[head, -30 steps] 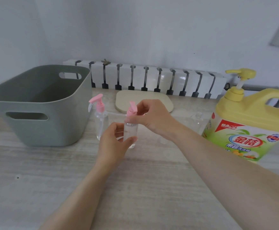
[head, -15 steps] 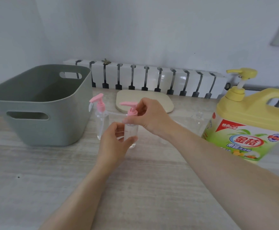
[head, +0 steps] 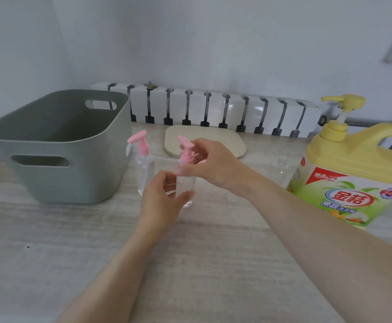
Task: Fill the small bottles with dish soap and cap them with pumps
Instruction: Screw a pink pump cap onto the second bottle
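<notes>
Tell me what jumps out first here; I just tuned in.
At centre, the left hand grips a small clear bottle while the right hand pinches its pink pump. A big yellow dish soap jug fills the right edge, and a grey-green basket sits left, a second pumped bottle beside it.

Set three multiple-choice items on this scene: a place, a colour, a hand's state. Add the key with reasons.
1. The dish soap jug stands: A. at the right end of the table; B. on the floor; C. on a shelf.
2. The pump on the held bottle is: A. yellow; B. pink; C. white.
3. The left hand: A. lies flat; B. grips the held bottle; C. is out of view.
Key: A, the jug sits far right on the tabletop; B, its head and collar are pink; B, its fingers curl round the clear body while the right hand pinches the pump.
</notes>
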Tool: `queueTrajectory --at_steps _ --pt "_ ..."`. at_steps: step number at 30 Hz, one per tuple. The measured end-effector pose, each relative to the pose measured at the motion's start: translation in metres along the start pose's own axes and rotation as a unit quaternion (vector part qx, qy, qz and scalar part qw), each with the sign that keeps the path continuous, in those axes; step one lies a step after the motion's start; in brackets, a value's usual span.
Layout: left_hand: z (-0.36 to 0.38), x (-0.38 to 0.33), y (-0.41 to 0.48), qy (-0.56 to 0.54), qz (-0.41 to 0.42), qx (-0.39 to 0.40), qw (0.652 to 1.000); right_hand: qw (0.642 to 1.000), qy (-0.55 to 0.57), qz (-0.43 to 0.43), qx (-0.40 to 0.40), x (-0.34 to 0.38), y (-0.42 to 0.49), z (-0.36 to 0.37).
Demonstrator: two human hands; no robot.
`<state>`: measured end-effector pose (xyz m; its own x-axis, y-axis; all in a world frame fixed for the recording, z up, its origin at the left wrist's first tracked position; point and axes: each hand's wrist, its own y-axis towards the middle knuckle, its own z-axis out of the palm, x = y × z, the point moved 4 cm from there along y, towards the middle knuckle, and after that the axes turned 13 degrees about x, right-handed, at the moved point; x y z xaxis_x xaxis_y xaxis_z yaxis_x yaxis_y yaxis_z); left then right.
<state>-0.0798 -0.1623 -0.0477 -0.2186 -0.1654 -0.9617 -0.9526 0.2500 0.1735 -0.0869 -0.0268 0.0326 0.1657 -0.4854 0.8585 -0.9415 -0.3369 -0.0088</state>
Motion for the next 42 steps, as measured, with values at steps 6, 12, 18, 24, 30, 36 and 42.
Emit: queueTrajectory --at_steps 6,12,18,24,30,36,42 --pt "0.001 0.002 0.001 -0.005 0.0 0.005 1.0 0.998 0.023 -0.022 -0.053 0.001 -0.002 -0.006" --pt "0.001 0.001 0.001 -0.008 -0.004 0.005 1.0 0.999 0.033 -0.015 0.005 0.0 -0.003 -0.005" --pt "0.001 0.002 0.001 -0.004 -0.003 0.006 1.0 0.997 0.001 0.0 -0.071 -0.001 -0.001 -0.005" --pt "0.0 0.003 0.002 0.001 -0.003 0.005 1.0 0.999 0.007 -0.016 0.031 0.002 -0.005 -0.007" --pt "0.0 0.004 0.002 -0.003 -0.001 0.003 1.0 0.998 -0.026 0.009 -0.053 -0.001 0.002 -0.005" --pt "0.001 0.004 0.002 0.0 -0.003 0.001 1.0 1.0 -0.024 -0.01 -0.016 0.0 -0.003 -0.01" --pt "0.001 0.003 0.001 -0.004 -0.002 0.003 1.0 0.999 -0.015 -0.026 -0.037 0.013 0.001 -0.014"
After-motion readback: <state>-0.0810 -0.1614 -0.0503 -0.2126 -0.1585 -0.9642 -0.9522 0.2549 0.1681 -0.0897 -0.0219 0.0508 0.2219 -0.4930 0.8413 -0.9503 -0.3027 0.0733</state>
